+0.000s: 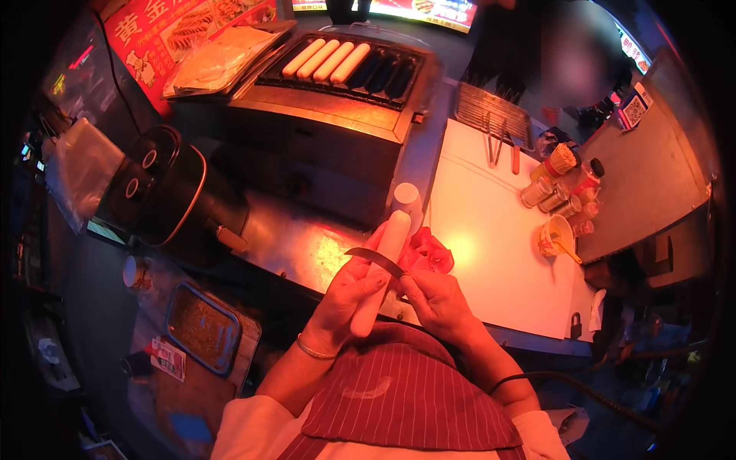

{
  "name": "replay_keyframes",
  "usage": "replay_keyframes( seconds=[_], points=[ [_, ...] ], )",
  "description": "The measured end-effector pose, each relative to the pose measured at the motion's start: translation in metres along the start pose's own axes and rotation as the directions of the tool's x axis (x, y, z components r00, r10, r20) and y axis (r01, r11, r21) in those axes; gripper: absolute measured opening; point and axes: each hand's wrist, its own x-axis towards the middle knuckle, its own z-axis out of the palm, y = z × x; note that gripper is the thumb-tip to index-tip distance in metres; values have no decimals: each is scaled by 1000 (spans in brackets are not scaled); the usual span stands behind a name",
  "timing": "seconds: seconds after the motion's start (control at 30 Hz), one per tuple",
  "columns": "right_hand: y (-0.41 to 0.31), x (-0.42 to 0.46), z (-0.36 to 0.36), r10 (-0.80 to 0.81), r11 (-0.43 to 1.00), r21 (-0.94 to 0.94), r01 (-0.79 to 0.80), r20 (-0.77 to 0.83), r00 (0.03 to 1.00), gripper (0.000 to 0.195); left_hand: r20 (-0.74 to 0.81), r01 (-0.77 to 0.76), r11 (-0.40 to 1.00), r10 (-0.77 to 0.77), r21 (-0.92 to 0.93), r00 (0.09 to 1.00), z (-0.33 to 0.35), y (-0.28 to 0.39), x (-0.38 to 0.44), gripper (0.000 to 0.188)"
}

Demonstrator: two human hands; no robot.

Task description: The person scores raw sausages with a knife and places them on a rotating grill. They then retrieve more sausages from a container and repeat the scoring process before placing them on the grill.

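My left hand grips a long pale sausage, tilted with its far end up and its near end close to my striped apron. In my right hand is a small knife with a thin curved blade. That blade lies across the middle of the sausage; whether it cuts into the surface cannot be told. Just beyond the sausage stands a pale cup, partly hidden by it. Crumpled red plastic sits behind my right hand.
A roller grill bears several sausages. An air fryer stands left. On the white board are tongs, seasoning jars and a tub with a spoon. A blue-rimmed tray lies lower left. A person stands across.
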Motion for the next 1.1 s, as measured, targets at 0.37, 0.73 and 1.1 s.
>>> replay_keyframes(
  seconds=[0.37,0.73,1.1],
  points=[
    [-2,-9,-3,70,995,77,-71,7,997,26,34,-26,1000,26,0,999,-3,-1,-3,79],
    [-24,17,12,370,654,730,-200,-78,926,27,92,-114,984,102,138,991,10,-1,-3,87],
    [-15,32,-5,199,931,353,-98,-264,944,24,92,-69,986,83,-153,992,0,-18,-10,90]
  ],
)
